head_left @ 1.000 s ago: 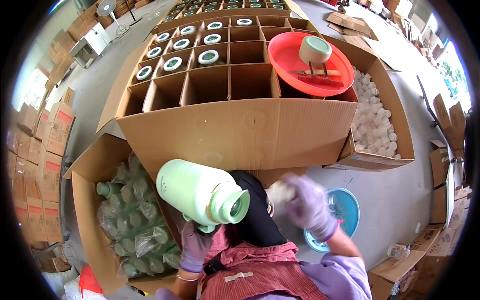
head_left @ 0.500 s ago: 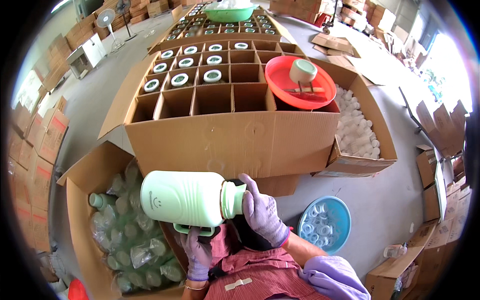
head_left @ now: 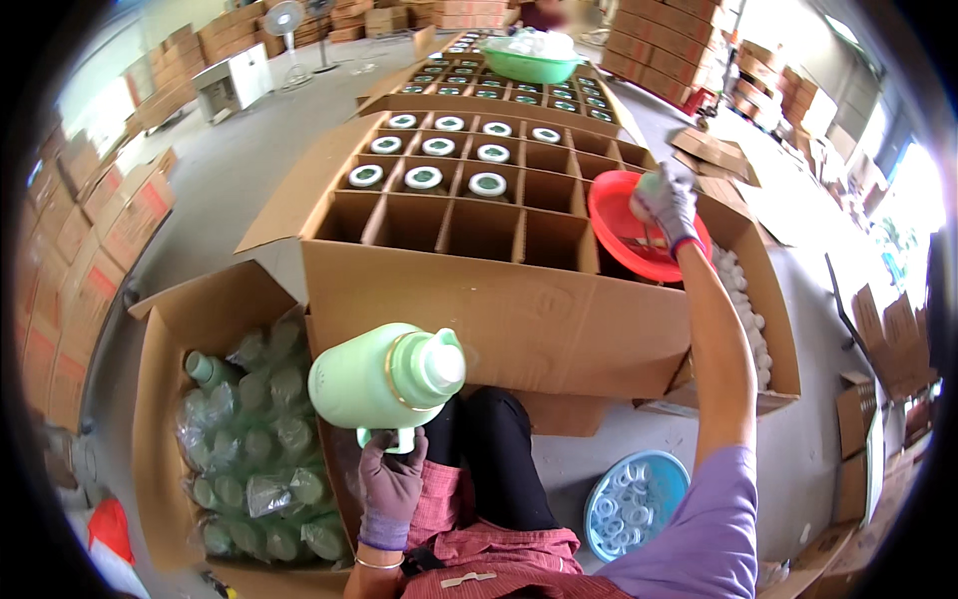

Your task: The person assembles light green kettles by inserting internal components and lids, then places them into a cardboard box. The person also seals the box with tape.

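– As far as the head view shows, where's the mint-green vacuum jug (head_left: 364, 384)?
– Held in front of the divided carton (head_left: 469, 309), tilted, mouth to the right. Left hand (head_left: 391, 481) has gloved fingers wrapped round its handle (head_left: 405, 440). Right hand (head_left: 671, 205) is on the mint cup (head_left: 645, 194) in the red basin (head_left: 611, 232); can't tell if it's closed on it.
– Progress?
– Ten white-rimmed jugs (head_left: 423, 179) visible in that carton, three rear rows. Front row shows none, so part-filled, my read. Plenty of plastic-bagged green vessels (head_left: 307, 486) left in the left carton (head_left: 160, 419). Can't tell if the held jug's mouth is plugged.
– Delta vs half a second ago?
– Right hand was at the jug's mouth, now out at the red basin. Left grip unchanged. Jug's mouth end has swung upward. Same ten in the cells.
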`<state>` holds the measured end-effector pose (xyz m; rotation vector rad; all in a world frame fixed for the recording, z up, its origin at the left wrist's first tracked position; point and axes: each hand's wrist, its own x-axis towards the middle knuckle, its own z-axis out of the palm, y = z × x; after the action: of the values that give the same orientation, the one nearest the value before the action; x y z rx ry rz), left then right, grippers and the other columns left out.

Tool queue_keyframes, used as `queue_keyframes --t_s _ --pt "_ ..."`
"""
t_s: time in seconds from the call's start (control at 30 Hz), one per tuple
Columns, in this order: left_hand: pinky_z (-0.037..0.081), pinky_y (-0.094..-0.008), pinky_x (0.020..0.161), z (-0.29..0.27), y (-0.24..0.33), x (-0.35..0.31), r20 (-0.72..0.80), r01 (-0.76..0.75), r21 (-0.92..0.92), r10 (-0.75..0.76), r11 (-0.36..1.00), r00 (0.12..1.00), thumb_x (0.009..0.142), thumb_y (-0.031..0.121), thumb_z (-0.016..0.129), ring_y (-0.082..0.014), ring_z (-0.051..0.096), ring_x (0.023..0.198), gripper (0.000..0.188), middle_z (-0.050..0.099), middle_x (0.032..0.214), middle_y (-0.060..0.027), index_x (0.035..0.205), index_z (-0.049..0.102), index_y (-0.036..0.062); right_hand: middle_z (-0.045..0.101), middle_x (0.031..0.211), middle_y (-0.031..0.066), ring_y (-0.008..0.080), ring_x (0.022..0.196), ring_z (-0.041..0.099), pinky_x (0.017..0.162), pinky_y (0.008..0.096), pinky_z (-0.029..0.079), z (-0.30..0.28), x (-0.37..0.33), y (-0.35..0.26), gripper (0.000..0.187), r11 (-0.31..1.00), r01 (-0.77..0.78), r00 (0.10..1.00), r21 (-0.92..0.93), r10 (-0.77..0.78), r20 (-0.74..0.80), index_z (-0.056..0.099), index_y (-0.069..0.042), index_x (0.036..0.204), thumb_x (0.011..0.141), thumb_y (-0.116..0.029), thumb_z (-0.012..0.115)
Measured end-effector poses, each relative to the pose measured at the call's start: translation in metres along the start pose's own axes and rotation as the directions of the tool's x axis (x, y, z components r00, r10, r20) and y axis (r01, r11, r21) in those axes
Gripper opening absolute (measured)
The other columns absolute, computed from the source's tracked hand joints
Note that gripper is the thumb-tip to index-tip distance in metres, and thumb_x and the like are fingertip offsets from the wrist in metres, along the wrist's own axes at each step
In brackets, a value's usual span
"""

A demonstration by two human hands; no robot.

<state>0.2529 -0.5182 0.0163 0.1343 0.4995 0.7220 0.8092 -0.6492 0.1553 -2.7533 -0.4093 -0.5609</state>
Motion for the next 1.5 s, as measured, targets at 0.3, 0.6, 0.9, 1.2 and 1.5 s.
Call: queue_keyframes --t_s 0.3,0.6,0.9,1.2,1.5 --pt "0.061 -0.0426 0.08 -0.006 0.005 -0.005 0.073 -0.008 0.186 -0.006 0.983 0.997 0.094 0.016 0.054 -0.0317 0.068 0.095 0.019 0.066 0.102 -0.0125 0.103 0.06 0.0003 0.041 0.136 0.0266 0.0445 0.121 0.045 0.1 0.0548 0.039 -0.057 -0.308 -0.133 0.091 0.064 0.749 0.392 0.66 -0.845 -0.363 0.04 -0.009 0.14 0.066 -0.041 0.083" --pt "0.048 -0.035 0.095 -0.052 0.038 0.008 0.23 -0.421 0.654 0.365 0.629 0.902 0.094 0.015 0.057 -0.0233 0.058 0.11 0.033 0.059 0.116 -0.0114 0.124 0.052 0.002 0.043 0.141 0.0147 0.0338 0.13 0.043 0.109 0.053 0.033 0.004 -0.386 -0.133 0.084 0.083 -0.539 0.65 0.838 -0.592 0.477 0.028 -0.008 0.146 0.087 -0.059 0.058" --pt "0.057 -0.0337 0.081 -0.008 0.004 -0.002 0.224 -0.357 0.221 0.309 0.908 0.924 0.095 0.009 0.059 -0.0187 0.063 0.1 0.039 0.057 0.118 -0.0075 0.132 0.044 0.0077 0.035 0.146 0.0225 0.0349 0.136 0.037 0.112 0.0457 0.03 0.024 -0.399 -0.13 0.081 0.371 0.296 0.877 0.88 -0.471 -0.096 0.025 0.0 0.147 0.089 -0.045 0.061" --pt "0.039 -0.0408 0.103 -0.037 0.013 0.008 0.539 -0.546 0.554 0.229 0.629 0.811 0.088 0.013 0.067 -0.0231 0.052 0.121 0.053 0.054 0.131 -0.0103 0.136 0.046 0.0089 0.055 0.129 0.0146 0.024 0.115 0.054 0.101 0.0414 0.043 0.045 -0.345 -0.097 0.072 0.35 -0.321 0.663 0.88 -0.581 0.473 0.048 -0.003 0.134 0.09 -0.059 0.057" --pt "0.027 -0.057 0.112 -0.15 0.065 0.01 0.63 -0.501 0.649 0.033 -0.573 0.776 0.085 0.025 0.059 -0.0328 0.041 0.133 0.052 0.041 0.145 -0.0109 0.133 0.05 0.0097 0.058 0.123 0.019 0.0247 0.113 0.057 0.097 0.0361 0.045 0.021 -0.327 -0.152 0.071 0.449 -0.298 0.11 0.842 -0.86 0.498 0.062 0.003 0.119 0.074 -0.052 0.074"
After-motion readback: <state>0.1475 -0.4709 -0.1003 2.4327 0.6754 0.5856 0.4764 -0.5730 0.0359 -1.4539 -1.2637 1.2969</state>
